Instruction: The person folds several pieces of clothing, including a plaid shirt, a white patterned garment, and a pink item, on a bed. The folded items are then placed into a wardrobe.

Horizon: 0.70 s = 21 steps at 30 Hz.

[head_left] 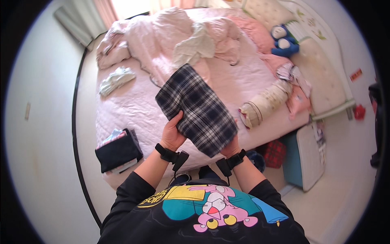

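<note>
A dark blue and white plaid cloth (199,111), folded into a flat oblong, is held up in both hands above the near part of the bed (122,117). My left hand (173,134) grips its left edge with the thumb on top and the other fingers hidden beneath. At the lower right corner, my right hand (232,146) holds the cloth from below, mostly covered by it. Each wrist wears a black strap with a small device.
On the bed's near left corner sits a stack of folded clothes (117,152). A crumpled pale cloth (117,80) and a rumpled pink quilt (158,39) lie beyond. To the right are a bolster (265,102) and a blue plush toy (284,42). A blue-sided cabinet (294,161) stands beside the bed.
</note>
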### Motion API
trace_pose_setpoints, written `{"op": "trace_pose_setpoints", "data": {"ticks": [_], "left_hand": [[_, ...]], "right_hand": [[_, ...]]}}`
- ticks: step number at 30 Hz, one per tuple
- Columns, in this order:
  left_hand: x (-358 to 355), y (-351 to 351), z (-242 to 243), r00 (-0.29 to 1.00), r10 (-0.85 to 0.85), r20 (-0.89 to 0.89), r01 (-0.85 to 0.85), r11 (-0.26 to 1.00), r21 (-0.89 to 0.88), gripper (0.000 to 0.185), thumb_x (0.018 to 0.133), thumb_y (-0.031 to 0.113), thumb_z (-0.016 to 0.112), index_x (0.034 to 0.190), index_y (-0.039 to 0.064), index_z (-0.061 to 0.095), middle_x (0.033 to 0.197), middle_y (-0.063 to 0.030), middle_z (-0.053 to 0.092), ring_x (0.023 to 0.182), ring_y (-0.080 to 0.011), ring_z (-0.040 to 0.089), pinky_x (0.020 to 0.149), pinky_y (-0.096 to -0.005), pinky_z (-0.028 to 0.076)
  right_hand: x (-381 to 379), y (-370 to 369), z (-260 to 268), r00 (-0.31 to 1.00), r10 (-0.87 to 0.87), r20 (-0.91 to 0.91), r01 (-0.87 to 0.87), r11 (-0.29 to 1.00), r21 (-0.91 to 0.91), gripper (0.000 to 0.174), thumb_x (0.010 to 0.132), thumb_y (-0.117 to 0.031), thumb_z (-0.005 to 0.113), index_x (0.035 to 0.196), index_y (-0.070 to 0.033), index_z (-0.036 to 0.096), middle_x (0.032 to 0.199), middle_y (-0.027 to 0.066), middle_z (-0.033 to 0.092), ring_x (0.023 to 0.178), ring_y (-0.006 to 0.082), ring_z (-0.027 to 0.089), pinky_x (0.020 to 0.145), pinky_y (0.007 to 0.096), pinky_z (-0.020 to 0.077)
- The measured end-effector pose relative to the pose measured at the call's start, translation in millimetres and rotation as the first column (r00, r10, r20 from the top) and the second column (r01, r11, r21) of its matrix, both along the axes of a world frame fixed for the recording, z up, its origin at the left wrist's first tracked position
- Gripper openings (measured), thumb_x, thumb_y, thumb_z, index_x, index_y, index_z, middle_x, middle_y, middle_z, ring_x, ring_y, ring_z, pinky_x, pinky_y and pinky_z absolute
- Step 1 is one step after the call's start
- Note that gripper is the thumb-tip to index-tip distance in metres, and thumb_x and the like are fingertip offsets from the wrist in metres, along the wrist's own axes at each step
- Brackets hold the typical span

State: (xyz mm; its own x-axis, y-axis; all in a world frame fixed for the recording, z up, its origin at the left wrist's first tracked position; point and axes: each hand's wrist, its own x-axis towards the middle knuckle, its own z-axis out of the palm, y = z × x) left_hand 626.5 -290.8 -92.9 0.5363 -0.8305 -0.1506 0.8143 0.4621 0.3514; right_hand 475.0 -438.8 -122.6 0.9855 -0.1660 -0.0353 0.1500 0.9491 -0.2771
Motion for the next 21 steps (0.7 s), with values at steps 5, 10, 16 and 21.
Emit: {"op": "trace_pose_setpoints", "data": {"ticks": [5,10,16,21], "left_hand": [[5,12,-2,0.998,-0.059,0.031,0.056,0.994,0.091,0.033,0.098,0.015,0.051,0.127,0.0,0.05,0.125,-0.0125,0.058,0.113,-0.0266,0.057,0.1,-0.0414,0.045],[42,22,-9,0.929,-0.37,-0.01,0.37,0.928,0.043,0.034,0.093,0.012,0.056,0.125,0.002,0.053,0.127,-0.0108,0.058,0.115,-0.0268,0.056,0.102,-0.0422,0.042],[148,-16,-16,0.637,-0.756,0.15,0.767,0.599,-0.231,0.053,0.089,0.04,0.058,0.133,0.01,0.05,0.138,-0.0083,0.05,0.125,-0.0272,0.048,0.108,-0.0464,0.034],[139,-125,-11,0.257,-0.895,0.364,0.966,0.229,-0.119,0.064,0.091,0.051,0.055,0.139,0.01,0.043,0.139,-0.0069,0.049,0.127,-0.0274,0.046,0.108,-0.0468,0.035]], "right_hand": [[-19,50,30,0.867,-0.489,-0.091,0.424,0.822,-0.379,0.061,0.091,-0.04,0.06,0.137,-0.003,0.043,0.133,0.0096,0.054,0.118,0.0219,0.053,0.101,0.0381,0.0433],[11,105,44,0.396,-0.871,-0.291,0.493,0.469,-0.733,0.036,0.085,-0.007,0.068,0.118,0.004,0.058,0.112,0.0094,0.065,0.097,0.0181,0.063,0.09,0.0316,0.0499],[23,137,44,-0.077,-0.996,-0.035,0.34,0.007,-0.94,0.028,0.084,-0.009,0.067,0.108,0.006,0.063,0.103,0.0094,0.069,0.094,0.0148,0.062,0.086,0.0298,0.0491],[7,162,57,-0.274,-0.946,0.171,0.173,-0.223,-0.959,0.032,0.086,-0.009,0.066,0.116,0.002,0.06,0.11,0.0098,0.067,0.1,0.0158,0.06,0.092,0.031,0.0452]]}}
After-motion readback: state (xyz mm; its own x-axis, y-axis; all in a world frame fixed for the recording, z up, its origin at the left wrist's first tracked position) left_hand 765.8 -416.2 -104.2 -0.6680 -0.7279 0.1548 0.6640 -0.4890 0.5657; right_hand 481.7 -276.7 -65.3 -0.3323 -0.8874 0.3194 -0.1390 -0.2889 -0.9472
